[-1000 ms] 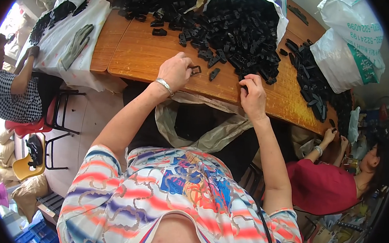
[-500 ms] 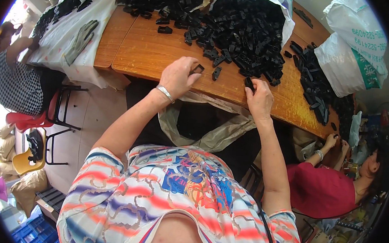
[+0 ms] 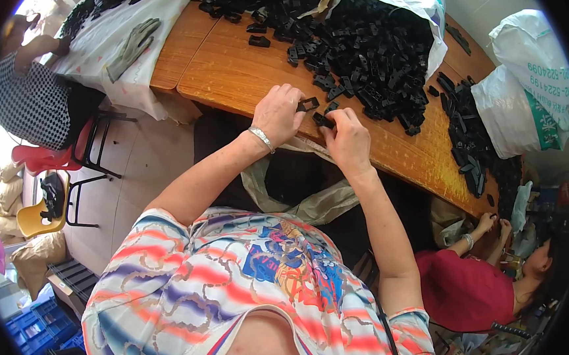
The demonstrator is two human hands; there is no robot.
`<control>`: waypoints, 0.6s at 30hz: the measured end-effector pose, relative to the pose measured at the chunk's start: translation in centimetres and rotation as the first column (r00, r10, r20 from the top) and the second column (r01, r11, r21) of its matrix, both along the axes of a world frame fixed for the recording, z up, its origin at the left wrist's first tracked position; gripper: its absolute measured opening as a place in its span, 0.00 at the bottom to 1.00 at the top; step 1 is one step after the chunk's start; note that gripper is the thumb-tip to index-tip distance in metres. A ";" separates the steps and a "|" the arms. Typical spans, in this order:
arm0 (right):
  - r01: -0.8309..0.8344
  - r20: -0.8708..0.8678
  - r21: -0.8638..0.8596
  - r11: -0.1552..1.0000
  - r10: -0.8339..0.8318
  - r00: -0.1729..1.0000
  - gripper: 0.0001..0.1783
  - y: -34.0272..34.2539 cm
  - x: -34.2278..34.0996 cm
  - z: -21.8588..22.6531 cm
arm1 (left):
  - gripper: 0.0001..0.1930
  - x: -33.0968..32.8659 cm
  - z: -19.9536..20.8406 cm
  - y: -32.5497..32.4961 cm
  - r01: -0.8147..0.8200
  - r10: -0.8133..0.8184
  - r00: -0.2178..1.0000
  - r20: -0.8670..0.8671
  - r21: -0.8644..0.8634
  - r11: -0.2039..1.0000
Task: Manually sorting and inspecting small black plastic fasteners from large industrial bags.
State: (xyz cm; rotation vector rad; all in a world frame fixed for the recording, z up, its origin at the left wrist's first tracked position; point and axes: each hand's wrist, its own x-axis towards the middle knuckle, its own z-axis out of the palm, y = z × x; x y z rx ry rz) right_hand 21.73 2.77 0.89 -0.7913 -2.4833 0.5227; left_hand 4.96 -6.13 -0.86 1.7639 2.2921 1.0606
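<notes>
Where I am sitting: at the edge of the wooden table [image 3: 239,75].
Left hand [image 3: 277,114]: I am pinching a small black plastic clip [image 3: 308,104] in closed fingers.
Right hand [image 3: 348,137]: I am gripping a second black piece [image 3: 322,120], just beside the first.
Behind: a heap of black parts [image 3: 372,52] is spilling from a white sack [image 3: 402,1].

Black piece [image 3: 323,121] half under right hand [image 3: 348,139]
</notes>
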 end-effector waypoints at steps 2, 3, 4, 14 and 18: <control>0.047 0.062 0.090 0.995 -0.052 0.997 0.13 0.4 -0.4 -0.1 | 0.14 -0.7 0.0 -0.3 0.001 -0.002 1.000 -0.005 -0.019 1.000; 0.077 0.048 0.129 0.989 -0.084 0.995 0.13 0.9 -0.5 -0.1 | 0.13 -1.2 0.0 -0.6 0.022 -0.022 1.000 -0.004 -0.010 1.000; 0.099 0.023 0.165 0.981 -0.104 0.994 0.12 1.2 -0.5 0.0 | 0.11 -1.5 0.1 -0.8 0.044 -0.044 0.999 -0.002 -0.001 0.999; -0.099 -0.141 -0.043 0.994 0.092 0.986 0.12 -0.2 -3.1 1.0 | 0.12 -2.9 0.1 -0.9 0.181 -0.178 0.982 0.059 -0.049 0.982; -0.178 -0.081 0.054 0.983 0.182 0.980 0.13 0.1 -3.5 0.3 | 0.12 -3.0 0.3 -0.8 0.206 -0.200 0.976 0.088 -0.065 0.976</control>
